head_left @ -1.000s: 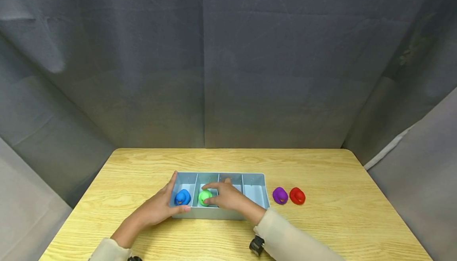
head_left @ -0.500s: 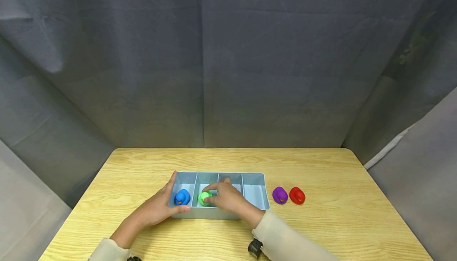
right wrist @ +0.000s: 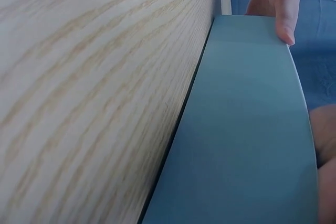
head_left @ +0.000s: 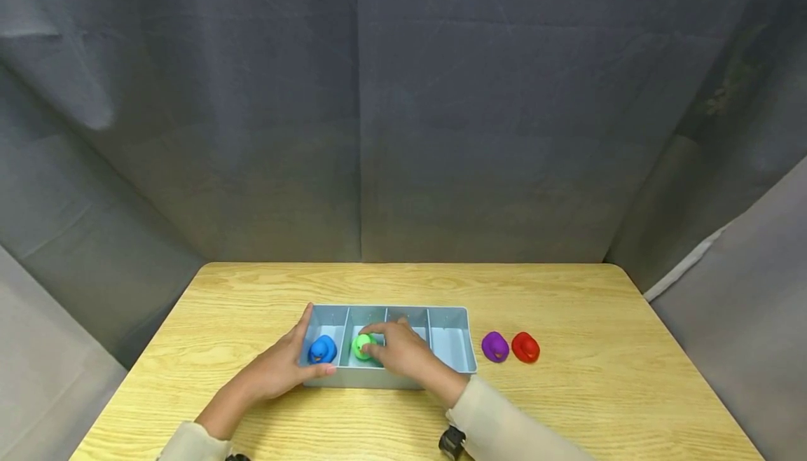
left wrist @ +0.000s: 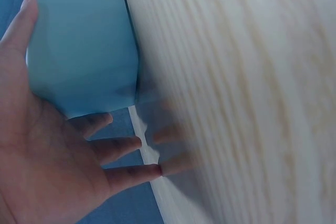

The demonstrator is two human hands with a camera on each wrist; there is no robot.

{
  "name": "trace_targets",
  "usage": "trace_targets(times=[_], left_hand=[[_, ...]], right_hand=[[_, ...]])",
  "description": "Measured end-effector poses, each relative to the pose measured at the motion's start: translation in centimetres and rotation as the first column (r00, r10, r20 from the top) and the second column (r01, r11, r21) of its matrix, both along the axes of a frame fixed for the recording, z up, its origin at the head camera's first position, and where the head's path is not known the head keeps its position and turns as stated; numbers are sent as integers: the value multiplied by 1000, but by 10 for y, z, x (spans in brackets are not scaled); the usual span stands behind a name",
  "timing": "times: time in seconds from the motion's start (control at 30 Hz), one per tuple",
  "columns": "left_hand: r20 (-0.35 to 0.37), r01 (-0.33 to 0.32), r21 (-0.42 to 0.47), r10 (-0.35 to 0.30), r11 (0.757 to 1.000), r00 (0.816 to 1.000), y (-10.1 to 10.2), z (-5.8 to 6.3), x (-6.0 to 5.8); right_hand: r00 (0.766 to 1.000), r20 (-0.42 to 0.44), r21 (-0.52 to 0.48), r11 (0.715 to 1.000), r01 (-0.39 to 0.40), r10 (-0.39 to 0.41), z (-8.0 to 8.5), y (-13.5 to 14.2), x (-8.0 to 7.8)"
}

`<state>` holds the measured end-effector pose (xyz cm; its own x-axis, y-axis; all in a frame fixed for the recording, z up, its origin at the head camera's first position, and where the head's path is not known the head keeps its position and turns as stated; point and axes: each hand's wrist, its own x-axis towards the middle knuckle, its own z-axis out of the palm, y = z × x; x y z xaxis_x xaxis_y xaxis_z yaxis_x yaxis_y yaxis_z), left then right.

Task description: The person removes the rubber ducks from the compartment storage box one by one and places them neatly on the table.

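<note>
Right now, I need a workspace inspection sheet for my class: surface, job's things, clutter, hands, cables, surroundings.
Surface: wood-grain table.
Job's things: divided tray; blue duck in leftmost compartment, green duck in the next; purple duck and red duck on the table, right of the tray.
Clutter: nothing seen.
Hands: left hand touches the tray's left end; right hand holds the green duck.
Cables: nothing seen.
Surroundings: grey cloth behind and at both sides.

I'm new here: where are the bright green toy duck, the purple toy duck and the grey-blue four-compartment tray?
Bright green toy duck (head_left: pixel 359 345), head view: its uncovered surface.
Purple toy duck (head_left: pixel 494 347), head view: middle of its body.
Grey-blue four-compartment tray (head_left: pixel 366 378), head view: its long front wall.
</note>
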<state>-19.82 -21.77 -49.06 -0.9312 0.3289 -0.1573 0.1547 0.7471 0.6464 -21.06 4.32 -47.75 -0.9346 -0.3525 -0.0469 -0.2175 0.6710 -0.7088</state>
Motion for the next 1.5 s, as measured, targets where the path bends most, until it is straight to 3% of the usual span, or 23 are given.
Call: trace_targets(times=[0.83, 1.17, 1.5], left_hand=[[-5, 0, -4, 0, 1000, 1000, 0, -1, 0], [2, 1, -8, -1, 1000, 1000, -1, -1, -1], [-8, -1, -20, 1, 1000, 1000, -2, -1, -1]], right_hand=[[995, -55, -91, 992, -89, 85, 20, 16, 3], [991, -38, -163, 978, -130, 126, 25, 26, 5], [993, 19, -276, 955, -107, 117, 29, 36, 7]])
